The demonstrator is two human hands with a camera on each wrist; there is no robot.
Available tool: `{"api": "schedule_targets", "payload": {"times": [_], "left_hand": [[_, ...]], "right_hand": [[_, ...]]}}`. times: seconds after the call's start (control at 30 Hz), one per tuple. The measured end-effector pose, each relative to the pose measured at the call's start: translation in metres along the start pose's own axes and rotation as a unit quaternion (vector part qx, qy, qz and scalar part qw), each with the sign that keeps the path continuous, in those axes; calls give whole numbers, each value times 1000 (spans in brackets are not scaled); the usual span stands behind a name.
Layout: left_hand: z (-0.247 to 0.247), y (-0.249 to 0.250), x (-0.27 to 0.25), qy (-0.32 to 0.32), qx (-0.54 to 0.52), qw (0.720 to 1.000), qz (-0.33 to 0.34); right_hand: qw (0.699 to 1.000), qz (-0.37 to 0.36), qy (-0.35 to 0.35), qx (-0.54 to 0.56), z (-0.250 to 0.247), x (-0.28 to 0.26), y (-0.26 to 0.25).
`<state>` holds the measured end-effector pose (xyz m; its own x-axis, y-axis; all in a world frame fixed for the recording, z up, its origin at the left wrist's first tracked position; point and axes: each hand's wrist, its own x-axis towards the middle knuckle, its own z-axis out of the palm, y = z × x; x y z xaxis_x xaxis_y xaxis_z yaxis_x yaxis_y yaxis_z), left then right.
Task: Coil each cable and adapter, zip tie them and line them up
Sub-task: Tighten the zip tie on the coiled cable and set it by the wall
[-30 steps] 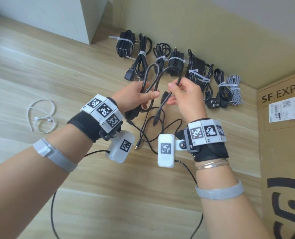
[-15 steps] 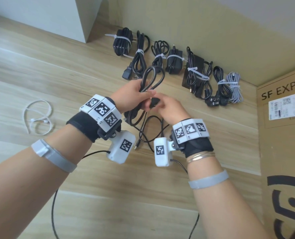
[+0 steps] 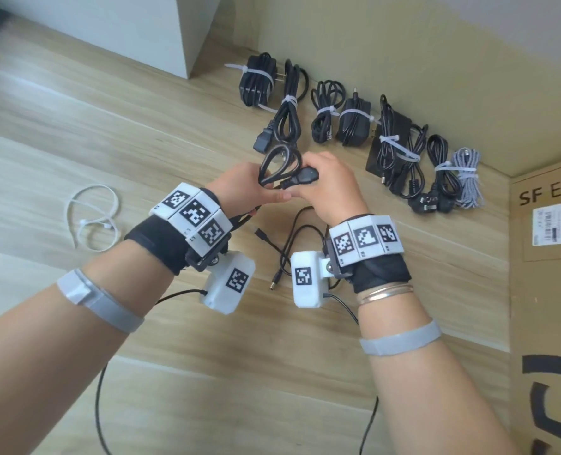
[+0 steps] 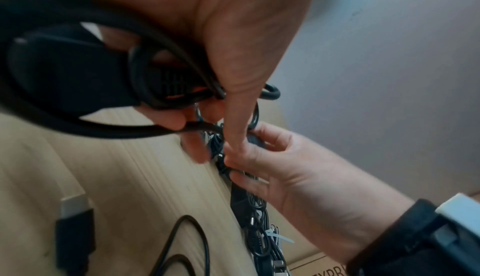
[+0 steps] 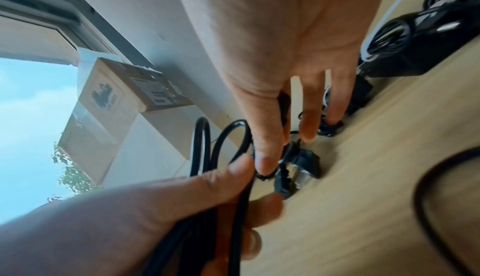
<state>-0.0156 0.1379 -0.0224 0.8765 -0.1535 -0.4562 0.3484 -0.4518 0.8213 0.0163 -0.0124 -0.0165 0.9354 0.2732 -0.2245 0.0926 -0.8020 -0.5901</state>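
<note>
Both grips around coiled cable (image 3: 277,167)

The right hand (image 3: 328,187) is covering part of the black cable (image 3: 277,165), so the far side of the coil and the plug's tail are going unseen from the head view. In the left wrist view the left hand (image 4: 233,39) is hiding where the loops cross, and the near loop is blurring out. The cardboard box (image 3: 548,290) is running off the frame's right edge, its printed lettering being cut short. The loose thin cable (image 3: 284,254) is passing behind the wrist cameras. Plug types in the tied bundles (image 3: 354,123) are staying too small to tell.
</note>
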Motion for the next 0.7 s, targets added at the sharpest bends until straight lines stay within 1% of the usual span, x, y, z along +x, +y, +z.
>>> {"api": "schedule_targets", "payload": {"times": [0.1,0.17,0.23,0.3,0.4,0.5,0.6,0.7], "left_hand": [[-7,0,-5,28,-10,999,14],[-13,-2,-7,47,-11,999,2],[-22,-7,-11,66,-45,997,-17],[-34,-12,-15,73,-95,992,-32],[-50,-22,-23,85,-143,985,-40],[-64,-33,-32,102,-151,982,-46],[-75,-43,-43,117,-135,982,-52],[-87,-54,-53,137,-131,980,-60]], "right_hand": [[995,-17,0,96,0,2,-17],[986,2,10,168,6,3,-23],[979,27,10,200,14,6,-29],[980,39,-20,194,21,8,-33],[984,26,-82,157,39,8,-45],[985,-4,-118,122,61,11,-60],[981,-27,-165,97,80,12,-78],[976,-53,-195,83,102,16,-95]]}}
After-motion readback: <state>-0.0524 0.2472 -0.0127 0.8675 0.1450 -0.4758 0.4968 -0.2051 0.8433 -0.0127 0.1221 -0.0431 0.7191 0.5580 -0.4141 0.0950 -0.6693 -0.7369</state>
